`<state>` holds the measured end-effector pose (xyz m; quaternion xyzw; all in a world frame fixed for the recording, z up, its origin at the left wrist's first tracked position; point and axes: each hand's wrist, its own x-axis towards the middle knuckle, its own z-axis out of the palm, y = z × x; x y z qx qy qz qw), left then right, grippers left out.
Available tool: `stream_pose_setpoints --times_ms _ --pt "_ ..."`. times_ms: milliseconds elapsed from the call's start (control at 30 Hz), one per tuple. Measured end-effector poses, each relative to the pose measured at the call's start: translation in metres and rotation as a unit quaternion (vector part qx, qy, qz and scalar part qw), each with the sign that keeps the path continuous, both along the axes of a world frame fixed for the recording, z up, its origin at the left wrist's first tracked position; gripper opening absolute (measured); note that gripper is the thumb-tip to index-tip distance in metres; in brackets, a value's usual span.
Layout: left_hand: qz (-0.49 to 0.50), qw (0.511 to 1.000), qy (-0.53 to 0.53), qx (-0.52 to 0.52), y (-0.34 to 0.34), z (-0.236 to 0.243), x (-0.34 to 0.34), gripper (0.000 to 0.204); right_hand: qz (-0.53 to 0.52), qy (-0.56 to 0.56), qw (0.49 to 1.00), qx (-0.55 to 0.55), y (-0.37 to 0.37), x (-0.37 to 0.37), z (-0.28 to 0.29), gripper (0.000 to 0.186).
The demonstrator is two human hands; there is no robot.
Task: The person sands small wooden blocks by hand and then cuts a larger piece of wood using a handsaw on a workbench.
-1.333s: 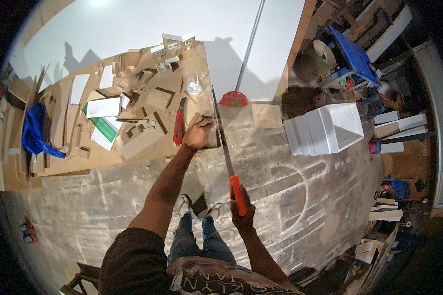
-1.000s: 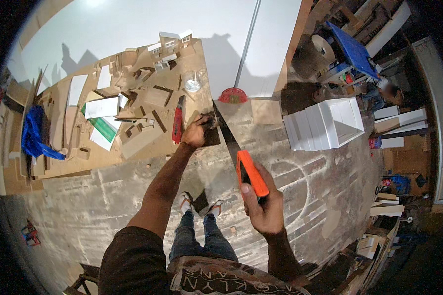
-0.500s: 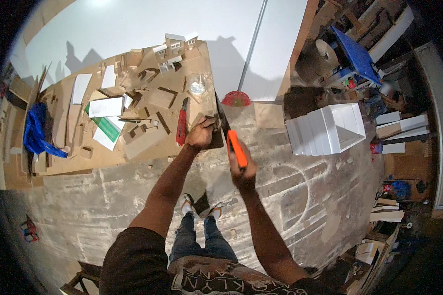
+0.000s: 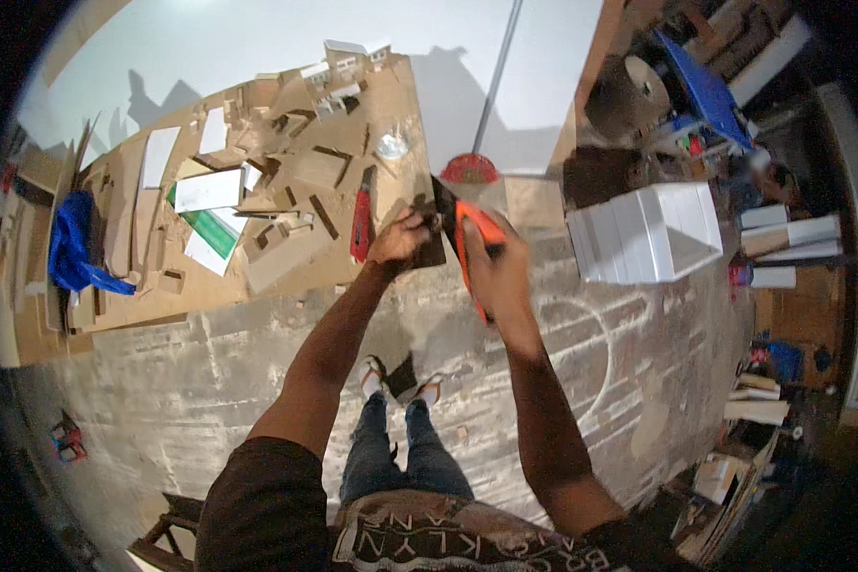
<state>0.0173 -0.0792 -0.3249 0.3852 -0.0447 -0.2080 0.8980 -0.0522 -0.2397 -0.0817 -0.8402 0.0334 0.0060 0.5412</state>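
Observation:
My right hand (image 4: 503,272) grips the orange handle (image 4: 477,222) of a handsaw, its dark blade (image 4: 446,198) lying along the board's right edge. Just left of the blade, my left hand (image 4: 398,238) has its fingers bent over a dark piece of board (image 4: 427,255) at the near right corner of the plywood work surface (image 4: 286,272); the fingertips are partly shadowed. A red-handled utility knife (image 4: 361,221) lies beside that hand, with a small clear container (image 4: 392,145) beyond it.
Wood offcuts and white panels (image 4: 210,189) crowd the board; blue cloth (image 4: 76,243) lies left. Behind are a large white sheet (image 4: 219,43) and a long-handled red tool (image 4: 469,166). White boxy pieces (image 4: 620,234) stand right, near another person (image 4: 763,162). Concrete floor (image 4: 210,381) is below.
Over the last second the saw in my right hand has moved back and forth, now pushed forward and up. My left hand stays at the board's corner; the whole view has shifted slightly.

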Motion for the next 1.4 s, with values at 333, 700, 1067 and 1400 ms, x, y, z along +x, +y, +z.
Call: stream_pose_setpoints --times_ms 333,700,1067,1400 --pt "0.135 0.598 -0.524 0.592 0.005 0.003 0.001 0.04 -0.057 -0.104 0.992 0.034 -0.003 -0.087 -0.135 0.055" --pt "0.068 0.879 -0.294 0.368 0.024 -0.045 0.014 0.043 0.013 -0.062 0.998 -0.024 -0.002 -0.072 0.028 0.044" --pt "0.092 0.767 -0.4 0.493 0.017 -0.002 0.015 0.043 0.008 -0.12 0.993 -0.003 -0.017 -0.102 -0.079 0.053" --pt "0.082 0.946 -0.24 0.202 0.021 -0.04 0.018 0.047 0.015 -0.001 1.0 0.0 -0.016 -0.141 0.046 0.052"
